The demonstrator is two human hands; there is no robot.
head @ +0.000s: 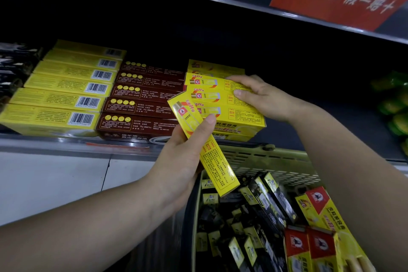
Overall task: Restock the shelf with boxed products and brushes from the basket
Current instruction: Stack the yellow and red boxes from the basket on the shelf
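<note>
1. The left hand (185,154) is gripping one yellow box (218,165) just below the picture's centre, with the fingers wrapped behind it and the thumb clamping its front. The box is tilting, its upper end pointing to 11 o'clock and its lower end hanging over the rim of the basket (265,157) at 5 o'clock.
2. The right hand (262,97) is resting on the stack of matching yellow boxes (245,118) on the shelf (55,141), at about 1 o'clock from the held box. Its fingers are lying apart and fairly straight across the top boxes, steadying rather than gripping, as far as I can judge.
3. The person is probably adding this box to that stack. To do it well, they should be turning it level, with its long side running parallel to the others and its printed face up like theirs.
4. The right hand should be holding the stack square while the new box is sliding in, since the brown boxes (141,104) are sitting tight at the stack's 9 o'clock.
5. Black boxes (260,205) are waiting in the basket at 6 o'clock, so the restocking is looking far from finished.
</note>
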